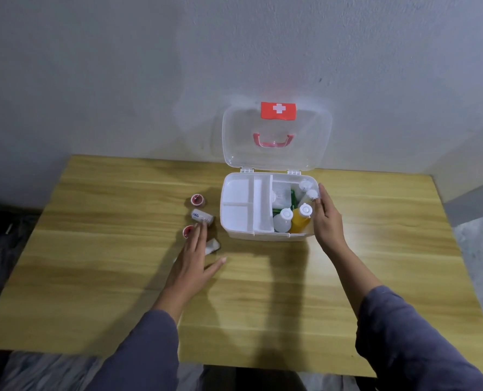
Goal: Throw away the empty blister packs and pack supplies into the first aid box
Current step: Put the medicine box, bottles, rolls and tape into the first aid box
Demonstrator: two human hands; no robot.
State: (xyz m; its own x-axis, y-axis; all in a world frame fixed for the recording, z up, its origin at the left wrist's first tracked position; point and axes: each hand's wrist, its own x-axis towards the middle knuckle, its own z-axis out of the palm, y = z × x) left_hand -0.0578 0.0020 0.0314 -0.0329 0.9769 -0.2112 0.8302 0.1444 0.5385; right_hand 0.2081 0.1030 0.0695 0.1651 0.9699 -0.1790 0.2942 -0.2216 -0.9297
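The white first aid box (229,221) stands open on the wooden table (234,292), its clear lid (277,153) upright against the wall. A white divided tray (243,193) fills its left half; several bottles, one yellow (301,220), stand in the right half. My right hand (327,215) rests against the box's right side, fingertips by a white bottle (311,194). Left of the box lie two red tape rolls (198,200), (188,231), a white bandage roll (202,215) and a small white roll (212,246). My left hand (195,258) hovers over them, fingers spread, holding nothing.
The table's far edge meets a pale wall just behind the box. A dark heap (0,235) lies on the floor beyond the table's left edge. Bare wood stretches across the near half of the table.
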